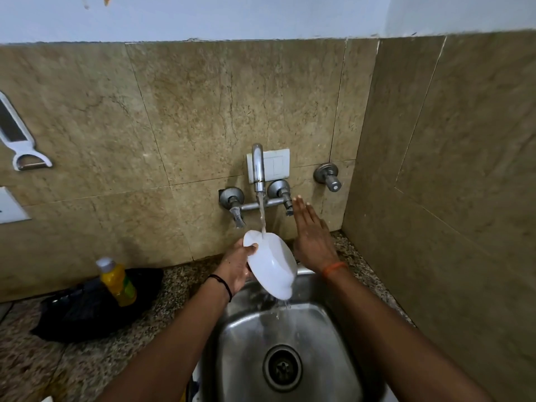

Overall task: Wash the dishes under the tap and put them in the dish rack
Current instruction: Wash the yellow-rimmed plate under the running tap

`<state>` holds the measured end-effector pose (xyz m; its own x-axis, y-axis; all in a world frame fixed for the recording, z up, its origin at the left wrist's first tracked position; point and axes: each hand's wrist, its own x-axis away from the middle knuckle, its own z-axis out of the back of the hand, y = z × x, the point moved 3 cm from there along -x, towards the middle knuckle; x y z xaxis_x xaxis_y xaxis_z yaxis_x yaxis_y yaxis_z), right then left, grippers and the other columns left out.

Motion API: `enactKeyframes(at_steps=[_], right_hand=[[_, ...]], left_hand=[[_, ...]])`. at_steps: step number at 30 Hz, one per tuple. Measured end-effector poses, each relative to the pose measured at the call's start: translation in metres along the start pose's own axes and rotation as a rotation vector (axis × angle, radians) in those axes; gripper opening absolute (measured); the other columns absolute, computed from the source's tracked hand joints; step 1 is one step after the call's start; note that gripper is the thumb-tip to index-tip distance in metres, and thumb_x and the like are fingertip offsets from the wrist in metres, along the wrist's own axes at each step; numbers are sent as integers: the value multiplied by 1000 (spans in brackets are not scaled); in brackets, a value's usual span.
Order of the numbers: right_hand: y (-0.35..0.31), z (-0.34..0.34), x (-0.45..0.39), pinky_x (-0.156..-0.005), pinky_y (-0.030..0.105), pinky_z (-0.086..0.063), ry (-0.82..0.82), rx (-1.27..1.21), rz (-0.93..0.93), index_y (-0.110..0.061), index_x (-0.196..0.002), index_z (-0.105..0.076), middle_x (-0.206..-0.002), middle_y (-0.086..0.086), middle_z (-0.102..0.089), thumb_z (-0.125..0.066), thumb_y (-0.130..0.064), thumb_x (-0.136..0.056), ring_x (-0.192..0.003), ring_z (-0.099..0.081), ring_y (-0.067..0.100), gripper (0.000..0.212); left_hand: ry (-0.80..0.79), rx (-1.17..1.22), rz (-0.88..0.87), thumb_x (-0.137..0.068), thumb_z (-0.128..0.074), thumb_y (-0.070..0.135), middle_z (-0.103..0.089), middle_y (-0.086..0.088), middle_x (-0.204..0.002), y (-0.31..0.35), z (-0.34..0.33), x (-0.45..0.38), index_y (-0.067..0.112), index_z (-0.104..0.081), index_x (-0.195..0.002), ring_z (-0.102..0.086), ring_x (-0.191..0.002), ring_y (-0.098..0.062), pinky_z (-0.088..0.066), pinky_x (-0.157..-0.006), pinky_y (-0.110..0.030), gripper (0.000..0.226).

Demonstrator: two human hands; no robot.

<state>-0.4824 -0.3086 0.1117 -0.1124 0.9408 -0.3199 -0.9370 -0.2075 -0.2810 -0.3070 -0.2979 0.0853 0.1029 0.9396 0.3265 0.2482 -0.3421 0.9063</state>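
steel sink basin (pixel 333 329) below; left hand (pixel 236 264) grips the tilted white plastic bowl (pixel 272 266) under the tap stream (rim up-left), right hand (pixel 311 237) flat, empty, just beside it.

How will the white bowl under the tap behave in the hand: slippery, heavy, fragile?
The white glossy bowl is probably slippery: water runs over it. It looks stiff and fairly light, since the left hand alone grips its rim. It may crack if dropped into the steel sink.

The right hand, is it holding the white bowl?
No, the right hand is open beside the bowl, which the left hand holds.
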Motion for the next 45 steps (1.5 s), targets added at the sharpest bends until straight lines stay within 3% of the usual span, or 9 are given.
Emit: enactKeyframes(at_steps=[4, 10, 16, 20, 24, 32, 39, 43, 45], right_hand=[[3, -8, -16, -121, 51, -8, -199, 221, -59, -9, -152, 14, -162, 8, 17, -46, -28, -95, -149, 14, 29, 85], [4, -9, -20, -122, 48, -9, -236, 221, -75, -7, -153, 11, -162, 11, 15, -49, -25, -94, -149, 12, 32, 86], [5, -1, -26, -121, 48, -7, -331, 178, -89, -10, -153, 11, -162, 8, 17, -47, -18, -95, -149, 14, 31, 83], [4, 1, -29, -121, 50, -7, -378, 179, -115, -10, -153, 13, -161, 6, 20, -51, -14, -93, -149, 14, 31, 88], [3, 1, -30, -121, 50, -6, -409, 167, -128, -12, -153, 14, -160, 4, 22, -56, -38, -93, -149, 14, 31, 95], [5, -3, -34, -121, 52, -9, -436, 188, -138, -13, -153, 14, -161, 4, 21, -55, -29, -95, -150, 10, 31, 91], [6, -7, -34, -120, 52, -11, -419, 156, -152, -15, -152, 16, -160, 1, 25, -49, -19, -98, -150, 9, 30, 85], [1, 3, -35, -113, 46, -34, -443, 67, -161, -13, -154, 9, -161, 4, 22, -52, -5, -90, -145, -24, 34, 89], [-12, 13, -37, -108, 42, -40, -392, -48, -134, -7, -153, -15, -163, 13, 0, -54, -10, -91, -138, -38, 34, 73]], left_hand=[[21, -102, 16, -97, -46, 7, -58, -12, -130, 0, -3, 4, 17, -51, -135, -51, -119, -34, -41, -102, -55, 39], [-36, -344, -93, -96, -51, 11, -61, -4, -123, 0, -12, 3, 23, -51, -132, -57, -109, -25, -51, -88, -41, 39], [-48, -1144, -327, -95, -50, 20, -53, -6, -140, 13, -30, -7, 20, -46, -140, -52, -122, -27, -38, -93, -25, 46], [-157, -1612, -366, -92, -48, 18, -59, -12, -131, 26, -46, -13, 14, -56, -131, -56, -115, -30, -46, -92, -31, 40], [-311, -1874, -272, -89, -49, 21, -63, -13, -120, 33, -61, -20, 11, -60, -121, -59, -106, -31, -49, -84, -34, 35], [-345, -1888, -186, -90, -48, 17, -59, -12, -130, 25, -72, -33, 14, -55, -132, -56, -113, -30, -46, -91, -37, 42], [-217, -1930, -424, -90, -53, 25, -63, -7, -122, 27, -60, -33, 30, -51, -135, -59, -107, -26, -47, -82, -33, 45], [-152, -1815, -448, -91, -53, 27, -63, -6, -123, 31, -53, -32, 26, -56, -130, -60, -106, -26, -46, -79, -30, 40], [-136, -1753, -445, -89, -55, 25, -66, -6, -117, 31, -47, -31, 25, -59, -127, -62, -100, -25, -46, -75, -28, 37]])
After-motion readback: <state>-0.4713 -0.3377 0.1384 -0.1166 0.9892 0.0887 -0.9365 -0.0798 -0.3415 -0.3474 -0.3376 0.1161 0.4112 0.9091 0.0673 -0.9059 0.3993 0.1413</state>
